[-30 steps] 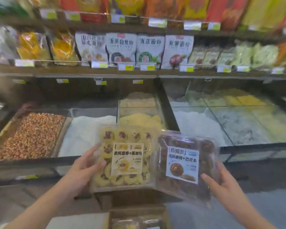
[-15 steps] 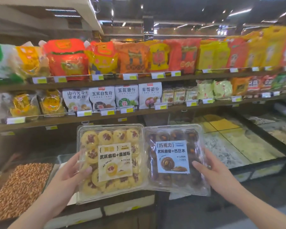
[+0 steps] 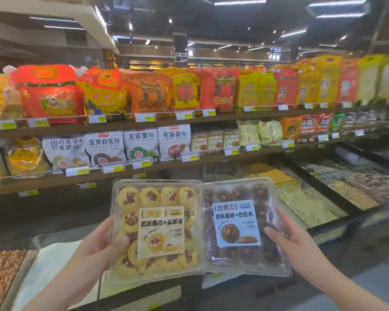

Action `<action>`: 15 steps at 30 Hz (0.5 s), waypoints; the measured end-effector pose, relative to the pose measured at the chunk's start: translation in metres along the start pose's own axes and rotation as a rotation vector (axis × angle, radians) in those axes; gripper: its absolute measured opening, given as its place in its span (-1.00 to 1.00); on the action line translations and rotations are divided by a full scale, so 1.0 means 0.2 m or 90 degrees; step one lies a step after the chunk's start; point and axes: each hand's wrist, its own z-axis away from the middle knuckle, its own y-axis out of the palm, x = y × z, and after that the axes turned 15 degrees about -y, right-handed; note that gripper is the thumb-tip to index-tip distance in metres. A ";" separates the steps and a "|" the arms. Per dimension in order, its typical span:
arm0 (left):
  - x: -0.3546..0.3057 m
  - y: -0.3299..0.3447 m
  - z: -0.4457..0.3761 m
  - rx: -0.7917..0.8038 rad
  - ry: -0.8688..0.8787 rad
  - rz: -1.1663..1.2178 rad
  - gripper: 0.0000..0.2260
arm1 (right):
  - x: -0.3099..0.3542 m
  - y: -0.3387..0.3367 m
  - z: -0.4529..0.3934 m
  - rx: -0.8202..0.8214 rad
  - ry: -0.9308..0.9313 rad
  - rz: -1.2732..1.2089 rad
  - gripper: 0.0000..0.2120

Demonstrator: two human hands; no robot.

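Observation:
I hold two clear plastic cookie boxes side by side in front of me, lids facing the camera. My left hand (image 3: 99, 248) grips the left edge of the box of yellow jam cookies (image 3: 157, 227), thumb on the lid. My right hand (image 3: 288, 241) grips the right edge of the box of dark chocolate cookies (image 3: 240, 227), thumb on its lid. The two boxes touch along their inner edges, the yellow one slightly overlapping. Each carries a printed label in the middle.
Behind the boxes stand shop shelves: large red and yellow bags (image 3: 144, 93) on the top shelf, white flour pouches (image 3: 142, 144) on the lower one. Below are bulk bins with nuts (image 3: 2, 272) at left and grains under glass covers (image 3: 312, 198) at right.
Both boxes have risen and come level with each other, and my view has tilted upward, showing the top shelf and ceiling. Both hands keep their grips.

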 end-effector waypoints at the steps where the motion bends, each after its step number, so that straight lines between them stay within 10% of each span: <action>1: -0.01 0.02 -0.02 0.023 0.004 -0.016 -0.59 | 0.01 -0.03 0.03 -0.018 0.002 -0.001 -0.36; 11: -0.09 0.33 -0.14 0.265 -0.014 -0.080 -0.32 | 0.29 -0.26 0.61 -0.232 -0.017 0.037 -0.45; 15: -0.06 0.55 -0.16 0.376 -0.014 -0.114 -0.53 | 0.36 -0.34 0.96 -0.357 0.027 0.099 -0.46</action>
